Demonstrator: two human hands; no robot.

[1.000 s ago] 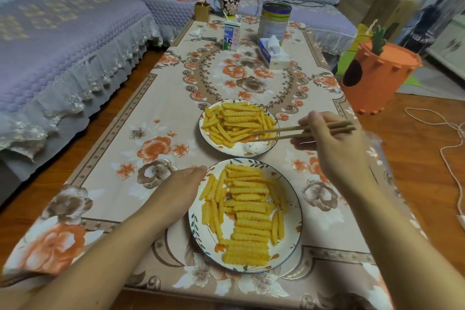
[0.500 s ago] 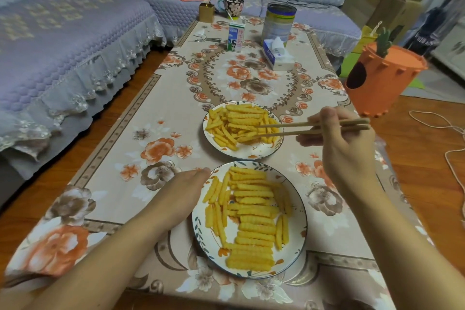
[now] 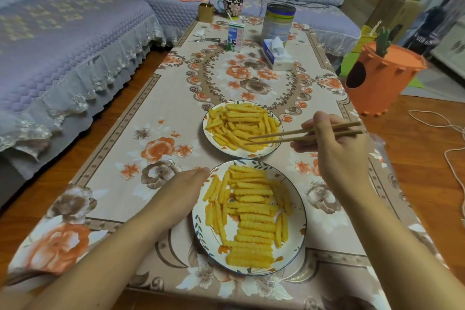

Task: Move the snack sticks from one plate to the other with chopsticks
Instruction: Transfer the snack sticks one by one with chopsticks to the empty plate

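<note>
Low table point(image 3: 161, 148) carried a floral tablecloth point(image 3: 120, 158); near plate point(image 3: 297, 231) of snack sticks sat at its front edge, far plate point(image 3: 207, 131) just behind it, left hand point(image 3: 181, 191) resting flat beside the near plate. Well behind the far plate stood a milk carton point(image 3: 235, 37), tin can point(image 3: 278, 22), tissue box point(image 3: 276, 54), keys point(image 3: 206, 39), floral mug point(image 3: 232, 7) and small gold box point(image 3: 206, 12).

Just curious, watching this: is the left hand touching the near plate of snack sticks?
Touching. In the head view the left hand lies flat on the tablecloth, and its fingertips meet the rim of the near plate with no gap showing.
</note>
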